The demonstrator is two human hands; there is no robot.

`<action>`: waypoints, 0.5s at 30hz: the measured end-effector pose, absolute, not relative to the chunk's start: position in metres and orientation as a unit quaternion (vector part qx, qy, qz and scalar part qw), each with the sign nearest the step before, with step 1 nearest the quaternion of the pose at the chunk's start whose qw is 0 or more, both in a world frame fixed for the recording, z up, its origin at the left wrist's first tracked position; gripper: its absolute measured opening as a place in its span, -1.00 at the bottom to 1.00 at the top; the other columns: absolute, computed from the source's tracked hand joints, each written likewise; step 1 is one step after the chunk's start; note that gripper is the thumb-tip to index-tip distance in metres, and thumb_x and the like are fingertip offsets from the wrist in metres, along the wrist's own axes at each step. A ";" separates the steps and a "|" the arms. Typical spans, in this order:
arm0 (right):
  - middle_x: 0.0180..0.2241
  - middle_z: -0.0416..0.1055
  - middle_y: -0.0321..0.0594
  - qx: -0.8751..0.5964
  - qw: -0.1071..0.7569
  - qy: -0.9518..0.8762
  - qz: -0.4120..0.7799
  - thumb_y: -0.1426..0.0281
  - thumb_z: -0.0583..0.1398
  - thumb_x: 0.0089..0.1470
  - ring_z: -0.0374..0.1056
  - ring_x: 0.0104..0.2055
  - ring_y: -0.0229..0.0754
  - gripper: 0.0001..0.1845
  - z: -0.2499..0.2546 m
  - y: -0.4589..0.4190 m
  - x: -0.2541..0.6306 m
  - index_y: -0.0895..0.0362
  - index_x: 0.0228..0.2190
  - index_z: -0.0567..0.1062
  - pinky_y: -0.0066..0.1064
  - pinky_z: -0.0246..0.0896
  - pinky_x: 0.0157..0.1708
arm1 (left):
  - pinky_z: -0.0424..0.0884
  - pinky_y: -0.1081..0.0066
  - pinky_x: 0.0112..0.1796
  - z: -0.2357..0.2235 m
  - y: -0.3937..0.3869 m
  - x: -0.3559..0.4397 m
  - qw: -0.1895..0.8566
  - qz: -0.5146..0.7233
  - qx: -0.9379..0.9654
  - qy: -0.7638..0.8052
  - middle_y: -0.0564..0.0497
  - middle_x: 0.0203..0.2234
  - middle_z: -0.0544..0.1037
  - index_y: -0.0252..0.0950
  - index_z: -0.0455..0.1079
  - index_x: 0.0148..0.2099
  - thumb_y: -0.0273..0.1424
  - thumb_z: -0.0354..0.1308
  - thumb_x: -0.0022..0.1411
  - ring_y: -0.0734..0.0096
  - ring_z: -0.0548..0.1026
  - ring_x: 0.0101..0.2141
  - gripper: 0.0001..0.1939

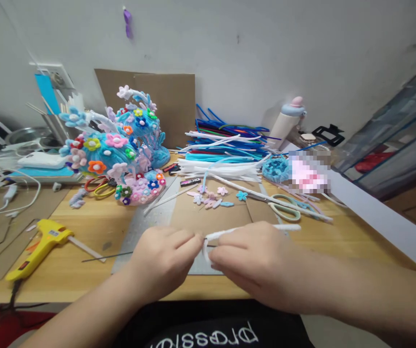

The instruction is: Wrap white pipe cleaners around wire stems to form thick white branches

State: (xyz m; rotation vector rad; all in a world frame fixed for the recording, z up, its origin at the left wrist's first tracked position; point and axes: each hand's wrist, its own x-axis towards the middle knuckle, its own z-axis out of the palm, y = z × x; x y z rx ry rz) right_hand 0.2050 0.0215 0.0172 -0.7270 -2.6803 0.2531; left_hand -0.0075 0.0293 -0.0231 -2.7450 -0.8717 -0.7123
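Note:
Over the near edge of the work mat, both my hands are closed and nearly touching. My left hand (169, 258) pinches a thin dark wire (108, 255), whose free end sticks out to the left. In my right hand (253, 258) is a white pipe cleaner (287, 227), its long end pointing right. Between my fingertips the pipe cleaner bends down in a small curl beside the wire's tip. My fingers hide how the two meet. Just beyond lie small pastel pipe-cleaner flowers (222, 191) and petals on a cardboard sheet (186, 212).
A yellow glue gun (44, 246) lies at left, its glue stick pointing right. Behind it stand decorated blue pipe-cleaner figures (109, 157). Scissors (283, 209) rest right of the flowers. Bundled pipe cleaners (225, 157) fill the back, near a white bottle (285, 123).

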 end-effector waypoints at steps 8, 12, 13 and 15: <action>-0.46 0.52 -0.34 -0.310 0.200 -0.866 0.336 0.47 0.22 0.04 0.40 -0.44 -0.31 -0.92 0.041 0.065 0.217 0.11 -0.40 0.55 -0.53 0.22 -0.45 | 0.15 0.37 -0.57 -0.006 0.017 -0.007 0.009 -0.266 -0.943 -0.200 0.04 -0.55 0.49 -0.32 0.32 -0.11 -0.57 0.00 0.17 0.42 0.35 -0.58 -0.77; -0.46 0.51 -0.29 -0.316 0.160 -0.836 0.419 0.41 0.20 0.06 0.39 -0.43 -0.29 -0.87 0.024 0.065 0.212 0.17 -0.38 0.56 -0.53 0.21 -0.45 | 0.23 0.45 -0.54 -0.001 0.017 -0.008 0.014 -0.344 -0.904 -0.252 0.08 -0.59 0.47 -0.26 0.35 -0.17 -0.55 0.04 0.18 0.48 0.38 -0.59 -0.82; -0.47 0.51 -0.29 -0.332 0.153 -0.832 0.417 0.39 0.19 0.08 0.38 -0.44 -0.29 -0.85 0.018 0.061 0.210 0.17 -0.39 0.56 -0.54 0.19 -0.47 | 0.24 0.47 -0.54 -0.001 0.018 -0.009 0.029 -0.359 -0.893 -0.270 0.09 -0.60 0.46 -0.26 0.36 -0.20 -0.54 0.05 0.18 0.49 0.38 -0.60 -0.85; -0.49 0.48 -0.30 -0.359 0.151 -0.843 0.370 0.38 0.14 0.11 0.35 -0.45 -0.30 -0.82 0.008 0.049 0.207 0.16 -0.41 0.53 -0.53 0.13 -0.50 | 0.24 0.50 -0.54 -0.004 0.022 -0.010 0.055 -0.374 -0.875 -0.303 0.10 -0.63 0.45 -0.26 0.38 -0.27 -0.52 0.06 0.19 0.53 0.37 -0.61 -0.89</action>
